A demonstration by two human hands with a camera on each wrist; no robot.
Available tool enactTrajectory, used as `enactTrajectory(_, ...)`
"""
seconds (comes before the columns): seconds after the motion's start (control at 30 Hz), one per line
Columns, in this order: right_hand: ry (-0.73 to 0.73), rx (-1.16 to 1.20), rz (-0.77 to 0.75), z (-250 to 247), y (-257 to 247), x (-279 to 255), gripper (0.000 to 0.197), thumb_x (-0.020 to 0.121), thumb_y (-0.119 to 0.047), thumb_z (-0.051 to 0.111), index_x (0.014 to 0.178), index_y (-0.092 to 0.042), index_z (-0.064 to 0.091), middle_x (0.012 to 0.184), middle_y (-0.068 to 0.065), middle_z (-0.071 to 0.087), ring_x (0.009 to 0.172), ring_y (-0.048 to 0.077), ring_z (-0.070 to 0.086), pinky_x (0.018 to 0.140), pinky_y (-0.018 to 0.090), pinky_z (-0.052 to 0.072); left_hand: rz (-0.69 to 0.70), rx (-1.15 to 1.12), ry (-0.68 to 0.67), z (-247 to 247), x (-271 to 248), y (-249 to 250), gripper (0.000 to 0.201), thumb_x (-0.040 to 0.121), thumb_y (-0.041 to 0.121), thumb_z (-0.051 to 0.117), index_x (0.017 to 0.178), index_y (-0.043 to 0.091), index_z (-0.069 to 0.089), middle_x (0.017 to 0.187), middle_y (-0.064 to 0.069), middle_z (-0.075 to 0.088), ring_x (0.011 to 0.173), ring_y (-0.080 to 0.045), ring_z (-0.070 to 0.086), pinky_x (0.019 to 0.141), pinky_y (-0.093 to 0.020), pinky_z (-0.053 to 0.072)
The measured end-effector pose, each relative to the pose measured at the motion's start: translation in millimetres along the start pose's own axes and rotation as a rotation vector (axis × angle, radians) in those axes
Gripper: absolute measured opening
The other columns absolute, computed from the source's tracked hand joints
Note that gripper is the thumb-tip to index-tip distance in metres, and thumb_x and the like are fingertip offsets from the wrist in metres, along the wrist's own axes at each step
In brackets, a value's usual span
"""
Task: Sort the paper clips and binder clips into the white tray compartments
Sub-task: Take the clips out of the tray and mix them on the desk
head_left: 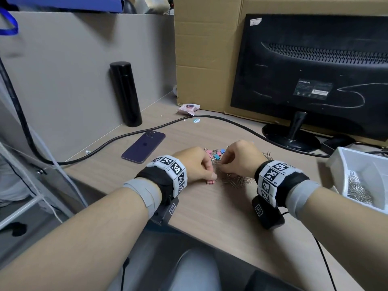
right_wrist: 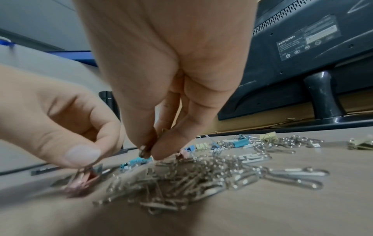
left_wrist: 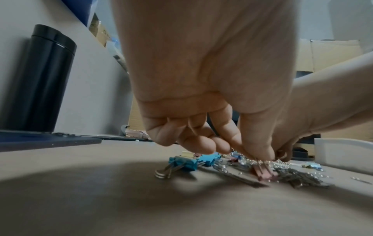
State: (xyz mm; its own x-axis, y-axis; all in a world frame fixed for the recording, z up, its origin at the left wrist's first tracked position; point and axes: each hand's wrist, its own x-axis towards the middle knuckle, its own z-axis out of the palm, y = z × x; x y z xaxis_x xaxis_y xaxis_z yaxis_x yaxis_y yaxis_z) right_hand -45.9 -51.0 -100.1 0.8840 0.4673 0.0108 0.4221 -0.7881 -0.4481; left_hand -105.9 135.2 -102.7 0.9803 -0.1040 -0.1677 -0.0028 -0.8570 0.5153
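A pile of silver paper clips point(head_left: 237, 179) point(right_wrist: 181, 183) lies mid-desk, with pink, blue and yellow binder clips point(head_left: 216, 154) point(right_wrist: 240, 142) behind it. My left hand point(head_left: 212, 175) point(left_wrist: 260, 157) pinches the wire handles of a pink binder clip point(head_left: 210, 182) point(left_wrist: 264, 173) point(right_wrist: 80, 183) that rests on the desk at the pile's left edge. My right hand point(head_left: 222, 164) point(right_wrist: 148, 151) pinches a small metal clip over the pile; I cannot tell which kind. The white tray point(head_left: 344, 162) point(left_wrist: 343, 151) stands at the far right, with paper clips point(head_left: 357, 190) in its near compartment.
A purple phone point(head_left: 143, 147) lies left of the pile, and a black flask point(head_left: 126, 93) stands by the grey partition. A black cable point(head_left: 189, 120) crosses the desk behind the clips. A monitor point(head_left: 310, 66) on its stand point(head_left: 290, 137) and a cardboard box point(head_left: 205, 49) close the back.
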Motion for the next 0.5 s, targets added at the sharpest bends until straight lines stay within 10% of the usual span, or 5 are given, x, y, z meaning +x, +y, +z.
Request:
enactTrajectory(0.07, 0.043, 0.043, 0.009, -5.1, -3.1, 1.8, 0.013, 0.075, -0.031, 0.086, 0.074, -0.024, 0.074, 0.063, -0.009, 0.072, 0.058, 0.006, 0.067, 0.058, 0.018, 0.05, -0.041, -0.092, 0.084, -7.2, -1.8, -2.4, 0.022, 0.085, 0.044, 0.079, 0.075, 0.026, 0.074, 0.071, 0.012, 0.074, 0.055, -0.005, 0.059, 0.061, -0.03, 0.053)
enactTrajectory(0.27, -0.007, 0.188, 0.027, 11.1, -36.4, 15.1, 0.022, 0.075, -0.039, 0.09, 0.074, -0.022, 0.075, 0.066, -0.01, 0.075, 0.058, 0.006, 0.068, 0.058, 0.021, 0.051, -0.276, -0.081, 0.467, -29.7, -8.0, -35.4, 0.023, 0.087, 0.039, 0.076, 0.073, 0.023, 0.067, 0.08, 0.008, 0.075, 0.081, -0.017, 0.07, 0.079, -0.035, 0.058)
enactTrajectory(0.5, -0.109, 0.214, -0.016, 37.7, -63.6, 18.3, 0.017, 0.076, -0.032, 0.09, 0.073, -0.025, 0.075, 0.075, -0.009, 0.078, 0.067, 0.006, 0.072, 0.062, 0.017, 0.055, -0.398, -0.007, 0.377, -24.1, -12.1, -58.7, 0.025, 0.087, 0.03, 0.077, 0.068, 0.015, 0.07, 0.079, -0.003, 0.075, 0.082, -0.026, 0.073, 0.069, -0.032, 0.053)
